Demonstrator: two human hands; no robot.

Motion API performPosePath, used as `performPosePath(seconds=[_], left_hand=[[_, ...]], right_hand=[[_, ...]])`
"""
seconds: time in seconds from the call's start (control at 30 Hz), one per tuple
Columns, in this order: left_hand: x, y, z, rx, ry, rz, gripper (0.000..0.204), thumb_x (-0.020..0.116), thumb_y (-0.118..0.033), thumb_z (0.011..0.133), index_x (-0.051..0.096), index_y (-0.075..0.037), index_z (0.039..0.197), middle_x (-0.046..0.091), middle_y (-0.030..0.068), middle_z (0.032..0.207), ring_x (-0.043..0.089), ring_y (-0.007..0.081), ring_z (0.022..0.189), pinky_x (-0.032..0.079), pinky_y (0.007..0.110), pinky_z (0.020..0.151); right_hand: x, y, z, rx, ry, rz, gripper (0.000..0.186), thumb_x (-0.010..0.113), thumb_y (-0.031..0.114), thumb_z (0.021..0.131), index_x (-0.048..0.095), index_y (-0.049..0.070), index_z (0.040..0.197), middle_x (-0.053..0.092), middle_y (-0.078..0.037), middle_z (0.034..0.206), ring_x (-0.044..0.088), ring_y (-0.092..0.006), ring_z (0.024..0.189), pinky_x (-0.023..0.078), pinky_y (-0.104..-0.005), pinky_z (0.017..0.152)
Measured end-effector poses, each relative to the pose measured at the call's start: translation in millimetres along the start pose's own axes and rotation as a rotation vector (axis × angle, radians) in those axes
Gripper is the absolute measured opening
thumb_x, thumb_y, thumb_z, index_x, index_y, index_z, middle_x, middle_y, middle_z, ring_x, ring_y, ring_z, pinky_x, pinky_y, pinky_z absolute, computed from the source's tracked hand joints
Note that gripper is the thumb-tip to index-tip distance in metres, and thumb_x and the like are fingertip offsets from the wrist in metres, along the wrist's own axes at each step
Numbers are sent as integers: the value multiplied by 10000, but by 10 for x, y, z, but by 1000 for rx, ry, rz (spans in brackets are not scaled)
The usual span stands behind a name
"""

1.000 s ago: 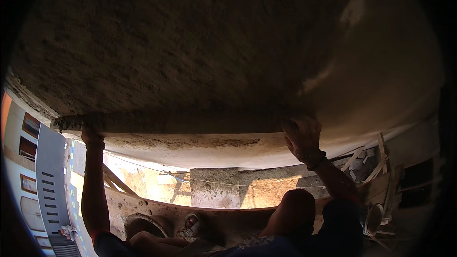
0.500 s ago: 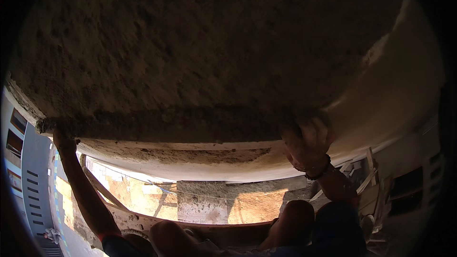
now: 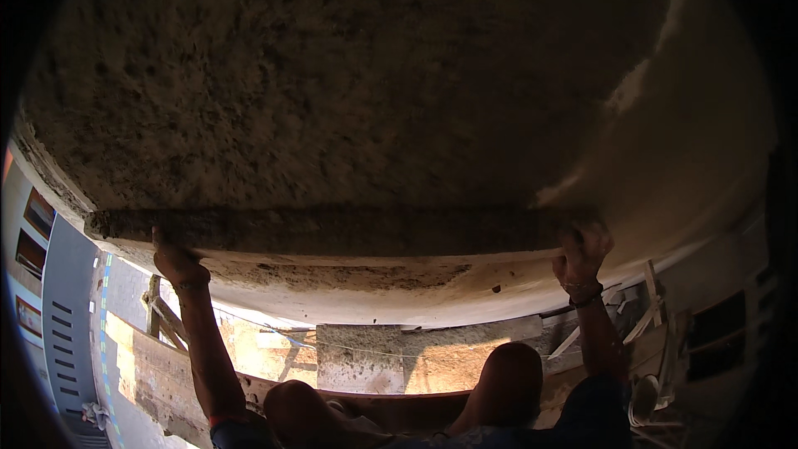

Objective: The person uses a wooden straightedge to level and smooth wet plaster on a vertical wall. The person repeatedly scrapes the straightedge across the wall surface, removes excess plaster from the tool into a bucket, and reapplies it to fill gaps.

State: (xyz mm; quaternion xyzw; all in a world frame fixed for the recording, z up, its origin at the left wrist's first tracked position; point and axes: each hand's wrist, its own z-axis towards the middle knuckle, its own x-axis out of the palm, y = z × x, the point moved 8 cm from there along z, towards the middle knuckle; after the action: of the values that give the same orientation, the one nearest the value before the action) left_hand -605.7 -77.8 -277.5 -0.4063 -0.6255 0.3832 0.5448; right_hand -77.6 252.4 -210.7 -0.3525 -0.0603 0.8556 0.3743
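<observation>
A long, straight plasterer's straightedge (image 3: 357,233) lies across the wall, crusted with dark mortar along its face. My left hand (image 3: 180,266) grips it a little in from its left end, partly hidden by the wrist and the shadow. Near the other end, my right hand (image 3: 586,251) has its fingers curled over the edge, with a bracelet on the wrist. Above the tool stretches rough, damp-looking plaster (image 3: 332,91) in deep shade. Below it shows a paler wall strip (image 3: 366,295) with a patch of rough mortar.
Smoother, lighter wall (image 3: 698,125) borders the rough plaster on the right. Under me runs a plank platform (image 3: 166,378), with my knees bent over it. Wooden braces (image 3: 652,299) stand at the right and left. Sunlit ground (image 3: 457,362) lies far below; a grey slotted gate (image 3: 66,308) is at left.
Both hands and the straightedge sit farther right in the picture, and my left hand is farther in from the tool's left end. Small dark crumbs now show below the tool.
</observation>
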Motion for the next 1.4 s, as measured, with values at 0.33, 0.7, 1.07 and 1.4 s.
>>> performPosePath(seconds=[0.33,0.7,1.07,1.4], left_hand=[[-619,-1102,1609,207,309,-228,412,413,-265,900,474,15,1197,520,135,1188,508,260,1074,405,373,932],[-144,-621,482,135,31,52,471,465,-431,876,557,-38,1117,576,74,1064,534,196,850,440,365,636],[171,-1119,395,276,55,-110,422,467,-312,892,525,15,1153,598,101,1048,574,192,899,460,304,823],[-91,-1552,1448,413,343,15,419,560,-226,790,499,-56,1169,561,102,1117,529,252,1060,437,374,876]], right_hand=[[-750,663,1515,-141,-269,35,424,704,265,661,591,283,1070,512,-14,1109,492,-240,983,337,-410,783],[-459,174,856,-37,-69,102,377,685,182,640,605,220,1006,465,-60,1109,428,-282,1049,356,-448,845],[-807,-29,1133,6,-162,-22,335,565,189,697,600,161,1029,486,-99,1079,433,-345,1020,324,-485,850],[-1185,256,1906,-131,-296,26,442,674,137,696,562,247,1109,497,-22,1022,478,-243,1010,318,-410,852]])
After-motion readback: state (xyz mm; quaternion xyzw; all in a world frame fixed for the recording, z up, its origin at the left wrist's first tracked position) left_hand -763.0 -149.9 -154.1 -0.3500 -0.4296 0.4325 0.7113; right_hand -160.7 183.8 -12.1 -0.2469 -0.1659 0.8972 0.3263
